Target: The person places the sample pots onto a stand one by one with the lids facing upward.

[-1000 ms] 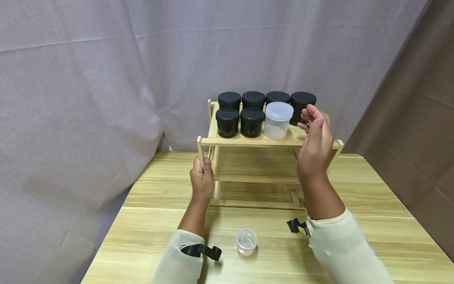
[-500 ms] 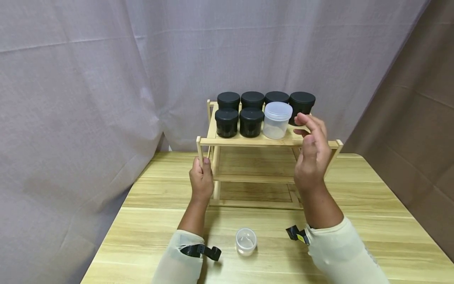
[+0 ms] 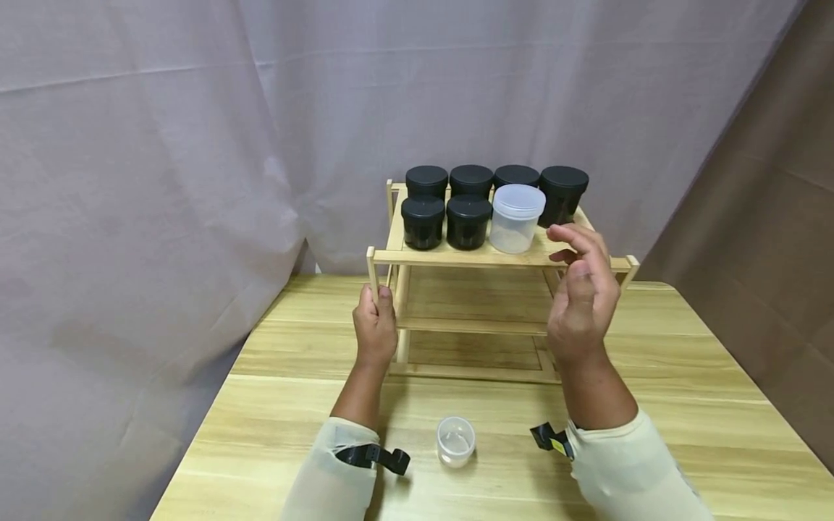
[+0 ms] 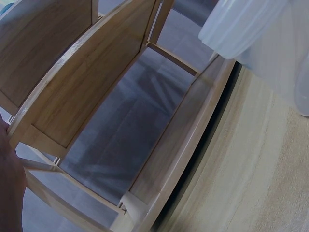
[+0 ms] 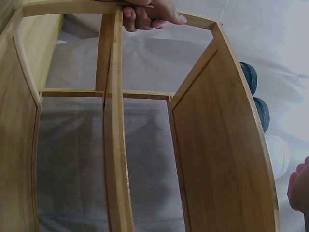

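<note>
My left hand (image 3: 376,327) grips the front left post of a three-shelf wooden rack (image 3: 449,257); its fingers (image 5: 140,21) curl round the wood at the top of the right wrist view. Beside the front right part of the top shelf, my right hand (image 3: 584,297) is raised with fingers bent loosely and nothing in it. Left of that hand stands a clear jar (image 3: 515,230) with a translucent lid. Two black jars (image 3: 423,223) continue the front row, and several more black jars (image 3: 564,195) form the row behind. Part of my right hand (image 5: 300,191) shows in the right wrist view.
A small clear open cup (image 3: 455,441) stands on the wooden table (image 3: 293,405) in front of the rack, between the forearms. Grey curtain (image 3: 195,145) hangs behind and to the left, brown cloth (image 3: 775,181) to the right. The lower shelves (image 3: 476,297) hold no jars.
My right hand has come down from beside the back right black jar to the front edge of the top shelf. The left hand keeps its grip on the post. The jars stay put.
</note>
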Demonstrator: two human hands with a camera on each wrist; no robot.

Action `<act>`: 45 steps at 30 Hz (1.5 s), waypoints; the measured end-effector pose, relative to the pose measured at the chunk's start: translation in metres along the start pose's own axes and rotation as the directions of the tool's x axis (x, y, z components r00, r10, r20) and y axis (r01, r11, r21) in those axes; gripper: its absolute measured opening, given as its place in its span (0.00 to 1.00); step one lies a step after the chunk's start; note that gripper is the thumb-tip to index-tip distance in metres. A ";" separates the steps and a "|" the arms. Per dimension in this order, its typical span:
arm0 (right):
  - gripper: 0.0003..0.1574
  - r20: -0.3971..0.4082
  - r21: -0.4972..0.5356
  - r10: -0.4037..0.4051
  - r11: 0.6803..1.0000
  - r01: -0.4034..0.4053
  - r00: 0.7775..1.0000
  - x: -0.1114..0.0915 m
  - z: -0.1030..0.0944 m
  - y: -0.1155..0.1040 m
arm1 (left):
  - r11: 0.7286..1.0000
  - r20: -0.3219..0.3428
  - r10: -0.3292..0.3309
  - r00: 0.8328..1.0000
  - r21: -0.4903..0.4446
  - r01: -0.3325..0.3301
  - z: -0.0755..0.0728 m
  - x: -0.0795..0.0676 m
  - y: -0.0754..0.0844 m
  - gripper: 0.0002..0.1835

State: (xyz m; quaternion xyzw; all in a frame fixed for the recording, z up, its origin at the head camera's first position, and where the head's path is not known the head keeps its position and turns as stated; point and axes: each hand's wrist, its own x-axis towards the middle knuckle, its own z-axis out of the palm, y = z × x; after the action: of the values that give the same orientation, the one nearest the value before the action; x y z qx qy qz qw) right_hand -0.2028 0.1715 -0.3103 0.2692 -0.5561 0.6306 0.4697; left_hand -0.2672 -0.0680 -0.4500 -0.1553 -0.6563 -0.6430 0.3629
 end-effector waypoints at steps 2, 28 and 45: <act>0.27 -0.015 0.053 -0.002 0.999 0.002 1.000 -0.001 -0.001 0.002 | 1.000 -0.008 0.005 1.000 0.012 -0.005 0.000 0.000 0.000 0.28; 0.28 -0.085 0.177 -0.027 0.983 0.041 0.996 -0.019 -0.004 0.003 | 1.000 -0.016 -0.026 1.000 0.004 0.026 0.001 -0.001 0.002 0.15; 0.14 0.223 0.280 -0.049 0.960 -0.016 0.973 -0.041 -0.015 0.013 | 1.000 0.004 -0.026 1.000 -0.004 0.026 -0.001 -0.001 0.002 0.22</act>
State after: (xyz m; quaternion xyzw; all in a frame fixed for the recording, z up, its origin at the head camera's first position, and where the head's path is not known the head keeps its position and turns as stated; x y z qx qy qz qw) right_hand -0.1945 0.1748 -0.3552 0.4083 -0.5092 0.6637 0.3654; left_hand -0.2650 -0.0685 -0.4491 -0.1486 -0.6579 -0.6486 0.3527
